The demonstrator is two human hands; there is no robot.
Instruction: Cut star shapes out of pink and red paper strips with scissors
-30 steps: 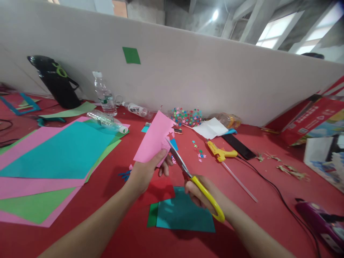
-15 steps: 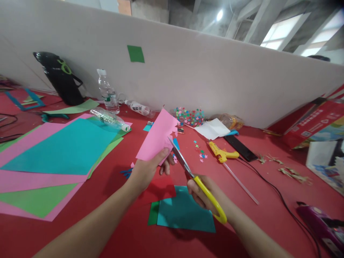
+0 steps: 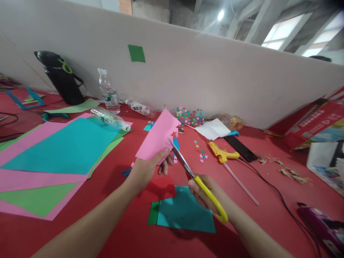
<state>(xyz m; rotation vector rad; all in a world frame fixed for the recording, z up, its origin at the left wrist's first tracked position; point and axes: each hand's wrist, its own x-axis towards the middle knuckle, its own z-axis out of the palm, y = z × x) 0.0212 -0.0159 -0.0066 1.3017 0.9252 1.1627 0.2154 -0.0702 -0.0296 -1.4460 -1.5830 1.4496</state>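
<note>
My left hand (image 3: pixel 146 170) pinches the lower edge of a pink paper sheet (image 3: pixel 158 135) and holds it up over the red table (image 3: pixel 268 186). Its right edge is jagged from cuts. My right hand (image 3: pixel 205 193) grips yellow-handled scissors (image 3: pixel 200 184), whose blades point up-left and meet the paper's right edge. Below my hands lie a teal sheet (image 3: pixel 185 213), a green sheet (image 3: pixel 153 213) and a red sheet (image 3: pixel 158 190). Small paper stars (image 3: pixel 200 152) are scattered just beyond the scissors.
Large teal, pink and green sheets (image 3: pixel 59 150) cover the left. Water bottles (image 3: pixel 109 94) and a black bag (image 3: pixel 61 77) stand by the white partition. A yellow glue gun (image 3: pixel 222 152) with cord, a star pile (image 3: pixel 189 116), red boxes (image 3: pixel 314 122) and a purple tool (image 3: pixel 319 220) lie right.
The view shifted slightly; the pink paper and scissors stay together, with the blades working at the paper's right edge, which shows a more jagged outline.
</note>
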